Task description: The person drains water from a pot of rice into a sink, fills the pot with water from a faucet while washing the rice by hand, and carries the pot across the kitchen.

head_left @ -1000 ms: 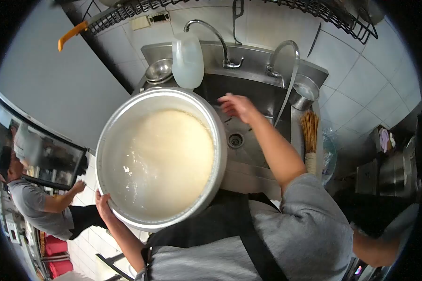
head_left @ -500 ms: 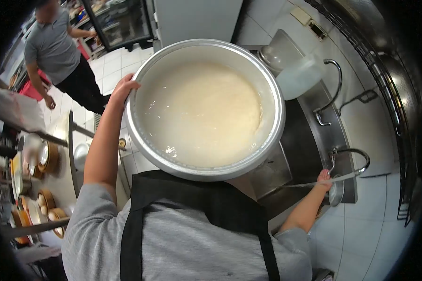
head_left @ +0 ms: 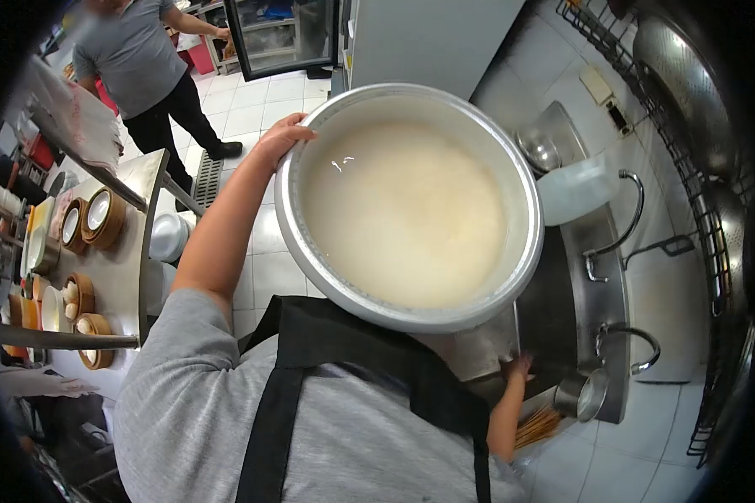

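My left hand (head_left: 287,138) grips the far left rim of a large round metal pot (head_left: 411,319), thumb over the edge and fingers outside. Cloudy, cream-white liquid (head_left: 403,218) fills much of the pot, which is tipped towards me. Its lower edge sits against my black apron (head_left: 352,344). My right hand (head_left: 517,366) is low on the right by the near edge of the steel sink (head_left: 549,314), below the pot. Motion smears its fingers. Close by are a small metal pan (head_left: 570,396) and a bundle of thin bamboo sticks (head_left: 538,427).
Two curved taps, one near (head_left: 629,329) and one farther (head_left: 637,201), stand along the sink. A translucent plastic container (head_left: 577,191) lies beyond the pot. Left is a steel table (head_left: 138,251) with bamboo steamers (head_left: 102,220). A person (head_left: 147,67) stands by a glass-door fridge (head_left: 285,42).
My right hand has left the near tap and moved back towards me; the water stream from that tap no longer shows. My left hand still holds the pot. The other person's arm reaches to the fridge door.
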